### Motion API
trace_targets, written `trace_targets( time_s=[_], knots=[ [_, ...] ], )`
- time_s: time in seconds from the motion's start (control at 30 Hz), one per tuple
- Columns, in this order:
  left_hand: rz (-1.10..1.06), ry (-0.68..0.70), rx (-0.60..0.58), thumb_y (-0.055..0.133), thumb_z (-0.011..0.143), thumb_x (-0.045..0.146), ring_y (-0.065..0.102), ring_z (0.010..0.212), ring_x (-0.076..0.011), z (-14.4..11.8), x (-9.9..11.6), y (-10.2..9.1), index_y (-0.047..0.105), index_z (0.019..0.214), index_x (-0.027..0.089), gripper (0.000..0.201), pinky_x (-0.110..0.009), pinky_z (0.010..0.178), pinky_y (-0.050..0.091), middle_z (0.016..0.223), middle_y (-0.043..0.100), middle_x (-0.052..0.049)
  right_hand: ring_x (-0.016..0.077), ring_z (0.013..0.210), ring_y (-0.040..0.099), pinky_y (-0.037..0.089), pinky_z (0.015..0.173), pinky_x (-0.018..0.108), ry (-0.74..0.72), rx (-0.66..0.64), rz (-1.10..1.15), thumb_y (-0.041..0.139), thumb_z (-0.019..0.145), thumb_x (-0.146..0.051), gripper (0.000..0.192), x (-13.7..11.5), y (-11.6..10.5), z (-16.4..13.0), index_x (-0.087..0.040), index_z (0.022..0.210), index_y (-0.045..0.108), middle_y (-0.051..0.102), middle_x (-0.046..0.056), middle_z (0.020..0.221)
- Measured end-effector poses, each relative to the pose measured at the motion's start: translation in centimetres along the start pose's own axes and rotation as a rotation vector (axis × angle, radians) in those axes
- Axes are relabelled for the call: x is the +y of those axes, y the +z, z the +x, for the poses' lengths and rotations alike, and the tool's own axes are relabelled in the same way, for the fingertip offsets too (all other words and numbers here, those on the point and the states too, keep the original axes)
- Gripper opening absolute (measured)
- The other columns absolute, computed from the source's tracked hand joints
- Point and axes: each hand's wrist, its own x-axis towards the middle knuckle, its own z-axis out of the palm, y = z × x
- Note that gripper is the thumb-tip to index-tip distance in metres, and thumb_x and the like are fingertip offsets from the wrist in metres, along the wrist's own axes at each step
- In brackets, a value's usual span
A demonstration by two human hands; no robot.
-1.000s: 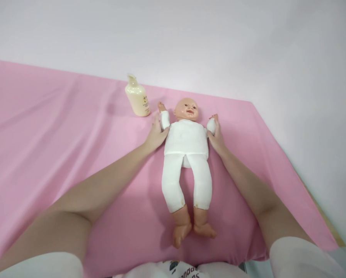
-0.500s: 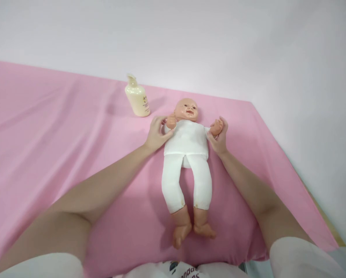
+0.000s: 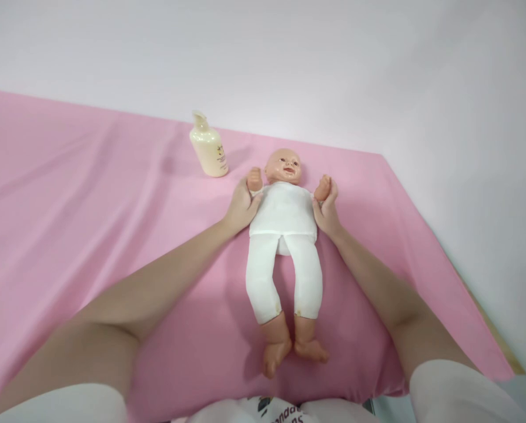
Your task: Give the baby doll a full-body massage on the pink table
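Observation:
A baby doll (image 3: 282,208) in a white top and white trousers lies on its back, its head away from me and bare feet towards me. My left hand (image 3: 240,205) is closed around the doll's arm on the left, thumb against the sleeve beside the torso. Above that thumb the doll's small hand (image 3: 254,178) sticks up. On the other side my right hand (image 3: 327,212) grips the doll's other arm, with the doll's fist (image 3: 322,187) showing above it. Parts of my fingers are hidden behind the doll's arms.
A cream pump bottle (image 3: 210,154) stands beyond my left hand, left of the doll's head. Pink cloth (image 3: 178,329) covers the table, with folds at the left. A white wall or surface (image 3: 263,64) lies past its far edge.
The doll's arm on the left has shifted outward and up, away from its torso. The one on the right has come slightly inward. Both my hands moved with them; bottle and legs stayed put.

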Motion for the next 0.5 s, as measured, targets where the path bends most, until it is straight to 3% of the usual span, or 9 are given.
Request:
trace_targets(
  time_s=[0.1,0.2,0.37,0.5],
  knots=[
    [0.014,-0.091,0.026,0.052,0.096,0.053,0.035,0.149,-0.0368,0.0,-1.6,0.4,0.023,0.154,0.012,0.077,-0.057,0.124,0.028,0.155,0.037,-0.027,0.0262,0.16,0.014,0.019,0.13,0.055,0.012,0.012,-0.061,0.03,0.1,-0.057,0.08,0.3,0.0,0.4,-0.022,0.16,-0.01,0.012,0.015,0.17],
    [0.047,-0.163,-0.008,0.053,0.094,0.059,0.028,0.152,-0.0422,-0.1,-3.3,0.7,0.017,0.158,0.009,0.089,-0.063,0.123,0.024,0.16,0.029,-0.03,0.0267,0.161,0.012,0.016,0.13,0.06,-0.018,-0.029,-0.056,0.032,0.101,-0.052,0.077,0.3,-0.4,0.6,-0.027,0.161,-0.01,0.01,0.01,0.172],
    [0.091,-0.225,-0.096,0.048,0.096,0.059,0.049,0.136,-0.0441,-0.2,-4.1,0.5,0.022,0.159,0.009,0.085,-0.066,0.115,0.035,0.145,0.051,-0.029,0.0276,0.159,0.02,0.019,0.129,0.06,0.045,-0.148,-0.042,0.04,0.1,-0.05,0.081,0.2,-1.1,0.8,-0.029,0.162,-0.007,0.011,0.006,0.173],
    [0.14,-0.273,-0.149,0.047,0.096,0.059,0.06,0.122,-0.0412,-0.1,-3.0,0.0,0.021,0.16,0.01,0.085,-0.063,0.109,0.042,0.131,0.063,-0.024,0.0287,0.161,0.012,0.014,0.13,0.059,0.086,-0.229,-0.071,0.039,0.099,-0.057,0.092,1.1,-1.3,0.8,-0.022,0.16,-0.021,0.004,0.01,0.174]
  ],
)
